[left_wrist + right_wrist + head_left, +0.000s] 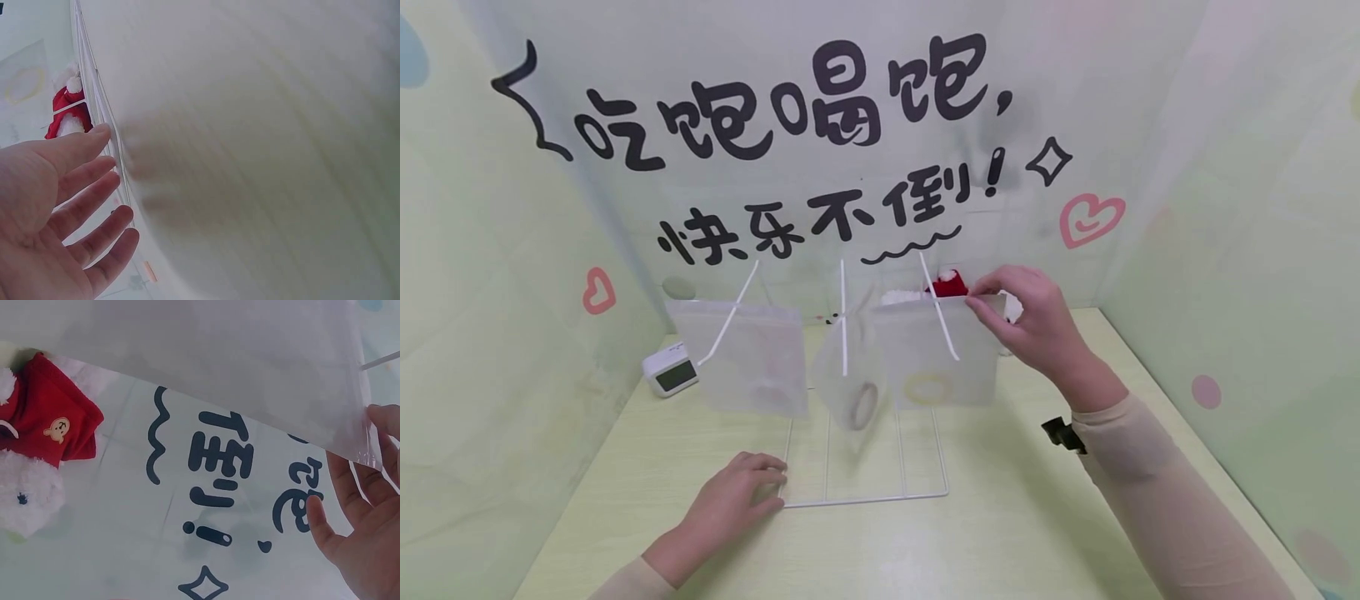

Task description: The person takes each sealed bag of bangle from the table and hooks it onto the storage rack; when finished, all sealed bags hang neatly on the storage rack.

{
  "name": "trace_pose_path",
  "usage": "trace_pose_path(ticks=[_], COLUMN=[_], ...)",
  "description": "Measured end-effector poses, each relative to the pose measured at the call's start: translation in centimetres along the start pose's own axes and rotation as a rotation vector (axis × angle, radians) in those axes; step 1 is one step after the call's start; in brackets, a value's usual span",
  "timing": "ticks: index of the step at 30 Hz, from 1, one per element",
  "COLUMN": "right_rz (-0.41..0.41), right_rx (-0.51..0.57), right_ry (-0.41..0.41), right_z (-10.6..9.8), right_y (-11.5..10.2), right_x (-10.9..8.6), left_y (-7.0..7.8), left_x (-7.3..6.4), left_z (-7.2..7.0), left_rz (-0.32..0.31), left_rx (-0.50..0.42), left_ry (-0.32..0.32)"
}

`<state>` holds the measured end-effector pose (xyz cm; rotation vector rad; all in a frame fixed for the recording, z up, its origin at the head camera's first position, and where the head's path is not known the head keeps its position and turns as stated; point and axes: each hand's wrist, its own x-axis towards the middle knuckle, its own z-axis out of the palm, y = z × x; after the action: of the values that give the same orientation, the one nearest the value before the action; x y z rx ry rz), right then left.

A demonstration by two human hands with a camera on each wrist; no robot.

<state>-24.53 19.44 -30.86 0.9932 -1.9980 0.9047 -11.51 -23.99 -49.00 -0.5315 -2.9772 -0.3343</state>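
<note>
My right hand pinches the top right corner of a frosted translucent bag between thumb and finger. This bag hangs on the right white hook of a wire rack, and a yellowish ring shape shows through it. In the right wrist view, the fingers are at the bag's edge. My left hand rests with loose fingers at the left side of the rack's wire base. A second bag, seen nearly edge-on with a dark ring shape, hangs from the middle hook. A third bag hangs at left.
A white digital timer stands at the back left of the pale wooden table. Behind the right bag sits a white plush toy in red clothing. Fabric walls with printed lettering surround the back and sides.
</note>
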Motion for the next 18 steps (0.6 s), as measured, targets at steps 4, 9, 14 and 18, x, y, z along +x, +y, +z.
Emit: trace_pose_path(ticks=[4,9,14,18], right_rz=[0.012,0.048,0.076,0.067], right_rx=[-0.006,-0.045,-0.083,-0.081], right_ry=[-0.01,-0.006,0.014,0.018], right_z=[-0.6,-2.1,-3.9,-4.8], right_y=[0.1,0.1,0.3,0.8], right_x=[-0.4,-1.4,-2.9,-4.2], left_y=[0.1,0.2,-0.1,-0.1], left_x=[-0.1,-0.1,0.0,0.1], left_z=[-0.1,-0.1,0.0,-0.5], left_rz=[0.002,0.001,0.006,-0.035], left_rx=[-0.001,0.001,0.004,-0.036], left_ry=[0.001,0.003,0.008,0.032])
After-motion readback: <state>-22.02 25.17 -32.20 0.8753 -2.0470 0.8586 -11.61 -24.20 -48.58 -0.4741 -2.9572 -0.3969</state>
